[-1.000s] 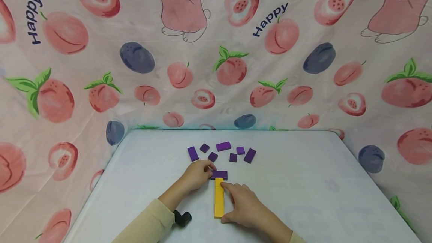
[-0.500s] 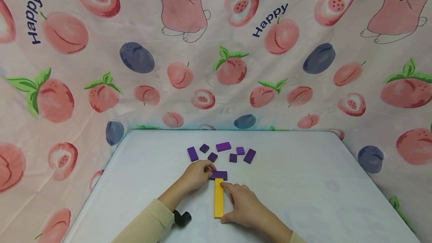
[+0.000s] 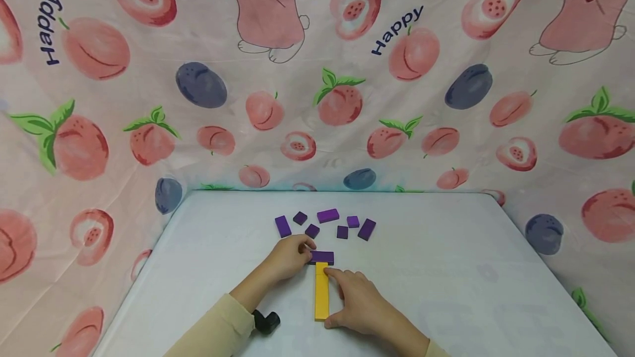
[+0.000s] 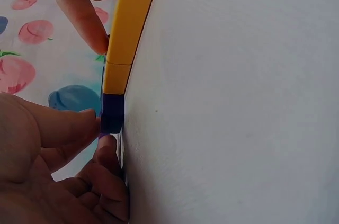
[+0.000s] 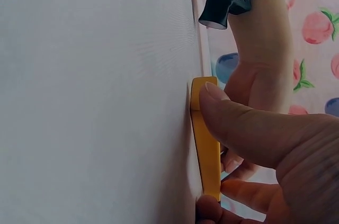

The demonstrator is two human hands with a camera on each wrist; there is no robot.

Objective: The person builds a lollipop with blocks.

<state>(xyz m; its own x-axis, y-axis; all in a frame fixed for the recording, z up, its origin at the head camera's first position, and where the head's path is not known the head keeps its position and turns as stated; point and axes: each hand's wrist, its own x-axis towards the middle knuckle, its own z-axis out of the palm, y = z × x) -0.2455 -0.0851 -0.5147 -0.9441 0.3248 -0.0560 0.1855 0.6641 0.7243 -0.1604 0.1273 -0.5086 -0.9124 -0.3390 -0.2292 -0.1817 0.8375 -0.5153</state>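
In the head view a row of yellow blocks points away from me, with a seam near its far end. Across that end lies a rectangular purple block, so the two colours form a T. My left hand pinches the purple block at its left end; the left wrist view has the thumb and a finger right at the block's end. My right hand spans the yellow row from the right, thumb at the near end and index finger by the far end. The thumb overlaps the near yellow piece in the right wrist view.
Several loose purple pieces, such as an upright-lying rectangle, a small square and a slanted rectangle, lie scattered beyond the hands on the white table. A fruit-print cloth hangs behind. A black wrist camera juts from the left sleeve.
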